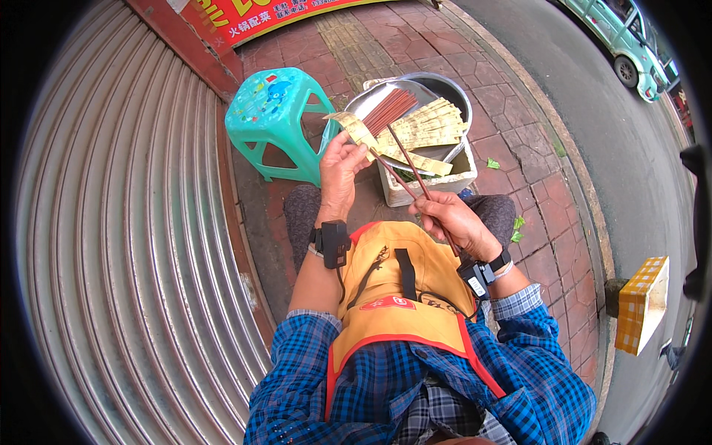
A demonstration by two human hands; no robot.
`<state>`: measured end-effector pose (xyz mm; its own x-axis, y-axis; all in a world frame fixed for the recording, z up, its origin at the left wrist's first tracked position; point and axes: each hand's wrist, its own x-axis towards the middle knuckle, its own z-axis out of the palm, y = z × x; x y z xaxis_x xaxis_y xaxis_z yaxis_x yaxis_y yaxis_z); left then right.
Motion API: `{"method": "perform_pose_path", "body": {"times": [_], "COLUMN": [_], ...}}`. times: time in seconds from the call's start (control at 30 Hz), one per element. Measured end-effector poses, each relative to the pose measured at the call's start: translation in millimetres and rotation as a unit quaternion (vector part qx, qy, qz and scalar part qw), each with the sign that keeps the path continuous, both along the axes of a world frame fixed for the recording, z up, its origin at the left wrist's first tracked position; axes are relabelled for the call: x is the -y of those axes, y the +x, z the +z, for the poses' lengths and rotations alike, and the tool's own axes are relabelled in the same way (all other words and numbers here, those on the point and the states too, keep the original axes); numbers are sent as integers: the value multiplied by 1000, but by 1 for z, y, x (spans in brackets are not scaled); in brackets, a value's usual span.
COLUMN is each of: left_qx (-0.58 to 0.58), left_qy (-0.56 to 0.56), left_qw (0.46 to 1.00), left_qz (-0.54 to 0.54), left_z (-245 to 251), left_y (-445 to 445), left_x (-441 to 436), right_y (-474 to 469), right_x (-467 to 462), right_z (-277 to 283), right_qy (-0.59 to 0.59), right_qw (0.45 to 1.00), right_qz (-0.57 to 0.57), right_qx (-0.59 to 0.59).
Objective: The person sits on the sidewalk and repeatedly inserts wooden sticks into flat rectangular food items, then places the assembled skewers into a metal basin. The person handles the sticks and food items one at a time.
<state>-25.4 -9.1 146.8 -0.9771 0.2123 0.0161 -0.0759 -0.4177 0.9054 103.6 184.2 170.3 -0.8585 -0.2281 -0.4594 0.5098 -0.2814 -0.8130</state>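
Observation:
My left hand [340, 172] pinches a curved yellow paper strip [356, 128] with dark printing, between thumb and fingers. Two reddish-brown chopsticks [400, 179] are gripped in my right hand [453, 221], their far ends spread apart. One far end meets the strip by my left fingertips; the other lies over the basin. Just beyond, a bundle of similar reddish sticks [389, 108] rests in a metal basin [356, 100]. More yellow strips [428, 125] lie fanned out beside the bundle. One loose strip [431, 165] hangs over the near rim.
Under the basin sits a white foam box [397, 194] with greenery inside. A turquoise plastic stool [267, 117] stands left, near the ribbed metal shutter [128, 222]. Green leaves [517, 229] lie on the paving. A yellow checked box [637, 311] is at the kerb; a vehicle [623, 44] is on the road.

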Motion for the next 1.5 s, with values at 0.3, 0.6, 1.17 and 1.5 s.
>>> {"method": "perform_pose_path", "body": {"times": [0.3,0.6,1.17,1.5], "left_qx": [0,20,1,-26], "left_qy": [8,43,45,51], "left_qw": [999,999,997,997], "left_qz": [-31,-13,55,51], "left_z": [0,2,9,12], "left_y": [6,6,2,5], "left_x": [-5,-11,-4,-8], "right_y": [-6,-8,9,8], "right_x": [6,10,-8,-10], "right_z": [0,0,10,11], "right_qy": [-33,36,413,380], "right_qw": [999,999,879,901], "right_qz": [-5,16,67,74], "right_qx": [-19,-23,-228,-198]}}
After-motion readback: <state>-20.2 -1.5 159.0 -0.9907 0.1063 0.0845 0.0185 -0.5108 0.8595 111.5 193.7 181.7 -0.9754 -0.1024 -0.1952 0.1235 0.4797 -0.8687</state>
